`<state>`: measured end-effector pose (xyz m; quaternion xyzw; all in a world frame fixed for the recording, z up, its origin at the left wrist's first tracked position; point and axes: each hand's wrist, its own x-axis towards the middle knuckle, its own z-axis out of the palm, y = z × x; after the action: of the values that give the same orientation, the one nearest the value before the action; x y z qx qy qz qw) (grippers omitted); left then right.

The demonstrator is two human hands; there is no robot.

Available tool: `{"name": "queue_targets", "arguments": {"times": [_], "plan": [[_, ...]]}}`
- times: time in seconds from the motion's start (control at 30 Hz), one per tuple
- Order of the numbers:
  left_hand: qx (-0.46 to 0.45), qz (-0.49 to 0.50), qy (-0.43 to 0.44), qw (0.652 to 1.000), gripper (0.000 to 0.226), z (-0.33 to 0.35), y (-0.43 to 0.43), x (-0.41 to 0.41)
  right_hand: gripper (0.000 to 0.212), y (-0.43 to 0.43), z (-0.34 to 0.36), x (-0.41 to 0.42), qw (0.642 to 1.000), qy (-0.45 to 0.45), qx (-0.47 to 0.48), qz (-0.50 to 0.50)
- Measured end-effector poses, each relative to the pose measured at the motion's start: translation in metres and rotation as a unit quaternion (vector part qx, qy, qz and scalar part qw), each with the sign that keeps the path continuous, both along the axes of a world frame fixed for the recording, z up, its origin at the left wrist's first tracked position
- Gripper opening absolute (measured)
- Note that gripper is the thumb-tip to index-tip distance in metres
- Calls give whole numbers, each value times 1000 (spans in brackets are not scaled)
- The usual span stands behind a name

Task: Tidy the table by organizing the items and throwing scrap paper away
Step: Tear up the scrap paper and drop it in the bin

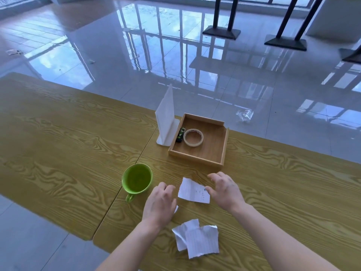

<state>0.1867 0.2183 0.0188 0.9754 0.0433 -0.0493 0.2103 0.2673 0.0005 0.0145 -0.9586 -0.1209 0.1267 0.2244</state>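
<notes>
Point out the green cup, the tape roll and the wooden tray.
green cup (136,179), head view, inner wall
tape roll (193,144), head view, near rim
wooden tray (195,158), head view, near wall

**Scraps loose, tray part-filled**

A torn, lined scrap (192,191) lies flat on the counter (68,153), just in front of the wooden tray (195,158). Two crumpled scraps (197,240) overlap by the near edge. The green cup (136,179) stands upright to the left. In the tray, a tape roll (193,137) lies flat beside a small black tube (180,134).

Saw creased paper scrap (192,191) between left hand (159,206) and right hand (224,190), glossy cup (136,179) nearby, grained wood table (58,133) beneath.
</notes>
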Motion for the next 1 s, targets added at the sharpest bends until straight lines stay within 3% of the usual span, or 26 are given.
{"name": "queue_targets", "arguments": {"times": [0.3,0.57,0.67,0.8,0.93,1.0], "plan": [[137,10,115,984,42,-10,-2,-10,45,29,-6,-3,997,37,-44,42],[94,5,107,990,37,-33,7,-15,28,47,-22,-13,985,27,-160,57],[81,9,99,992,35,-38,10,-14,20,45,-31,-15,991,23,-127,33],[59,20,89,994,31,-43,12,-15,25,39,-38,-13,997,30,-71,-5],[27,43,57,997,9,-48,13,-18,16,31,-42,-15,997,44,-35,-50],[21,46,50,997,14,-50,13,-18,12,25,-41,-16,996,48,-19,-69]]}}
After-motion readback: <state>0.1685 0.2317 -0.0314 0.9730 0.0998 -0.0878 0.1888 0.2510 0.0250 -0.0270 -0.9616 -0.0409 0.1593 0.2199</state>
